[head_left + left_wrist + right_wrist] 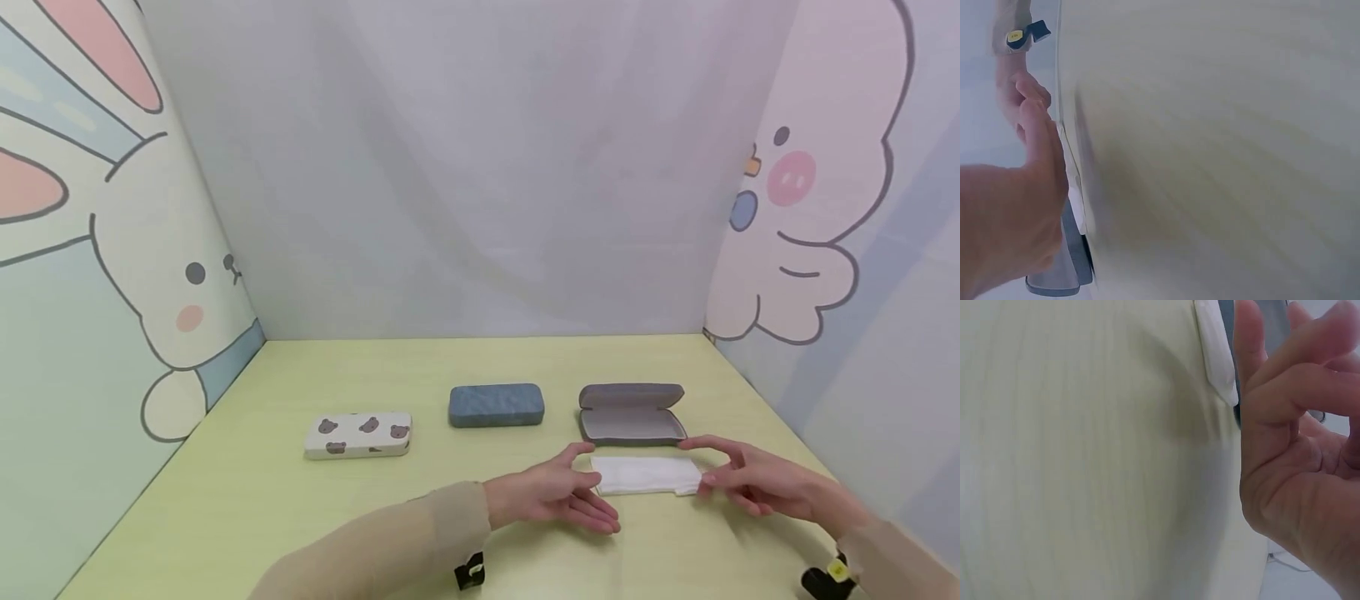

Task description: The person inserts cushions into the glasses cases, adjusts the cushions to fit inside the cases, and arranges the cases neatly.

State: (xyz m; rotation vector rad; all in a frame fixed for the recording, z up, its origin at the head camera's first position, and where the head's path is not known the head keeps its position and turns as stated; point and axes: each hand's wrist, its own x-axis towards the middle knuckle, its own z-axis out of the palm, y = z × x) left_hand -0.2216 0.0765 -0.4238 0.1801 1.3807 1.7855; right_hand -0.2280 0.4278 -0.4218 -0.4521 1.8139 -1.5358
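Observation:
A folded white cloth (645, 475) lies flat on the table, its long side running left to right. At its left end is my left hand (558, 496), palm turned inward, fingers extended and thumb side up. My right hand (761, 479) is at the cloth's right end, the index finger stretched forward and the thumb right by the corner. In the right wrist view, the cloth (1217, 353) shows beside the fingers, with none of it wrapped in them. Just behind the cloth, a grey glasses case (632, 425) stands with its lid raised and its pale inside showing.
A closed blue case (497, 406) sits left of the grey one. Further left is a closed white case with bear prints (358, 436). Cartoon-printed curtains (187, 292) border the yellow table (240, 500) at the sides, and a plain curtain (480, 183) hangs behind.

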